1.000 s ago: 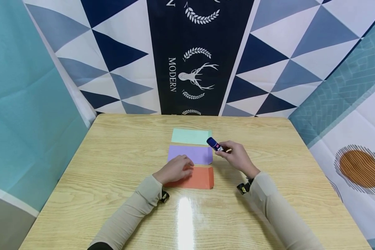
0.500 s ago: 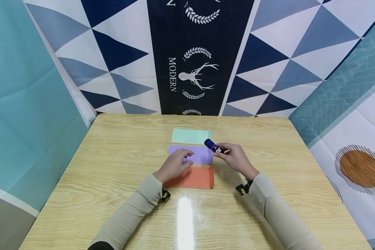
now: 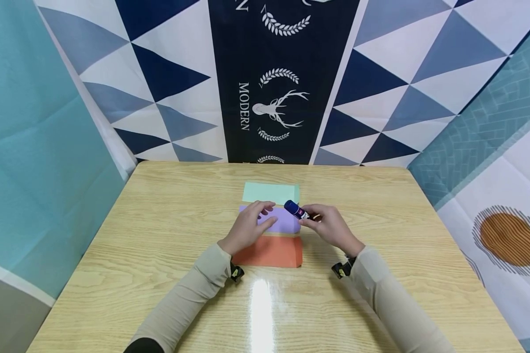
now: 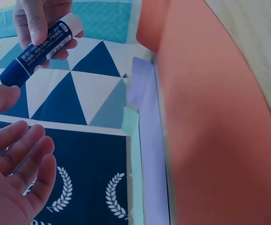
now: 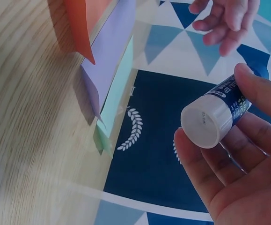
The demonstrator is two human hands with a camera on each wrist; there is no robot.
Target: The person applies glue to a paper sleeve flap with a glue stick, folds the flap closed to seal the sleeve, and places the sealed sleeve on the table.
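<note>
My right hand [image 3: 331, 226] pinches a dark blue glue stick [image 5: 231, 93] between thumb and fingers, above the table. Its blue cap points toward my left hand, and its white base shows in the right wrist view. My left hand [image 3: 247, 225] is held with loosely bent fingers and nothing in them, a little apart from the cap. Under the hands lie three paper envelopes in a column: a mint green envelope [image 3: 269, 191] farthest away, a purple envelope [image 3: 284, 219] in the middle and an orange-red envelope [image 3: 269, 251] nearest. Their flaps are on the right side. The left hand partly covers the purple and orange-red ones.
The envelopes lie on a light wooden table [image 3: 168, 215]. A patterned cloth [image 3: 274, 98] with triangles and a deer print hangs behind the far edge. Plain teal cloth [image 3: 39, 122] hangs at the left, and another printed cloth [image 3: 503, 186] at the right.
My left hand has moved up and away from the orange-red envelope toward the purple one, its thumb spreading from the fingers. The right hand has brought the glue stick slightly left and nearer.
</note>
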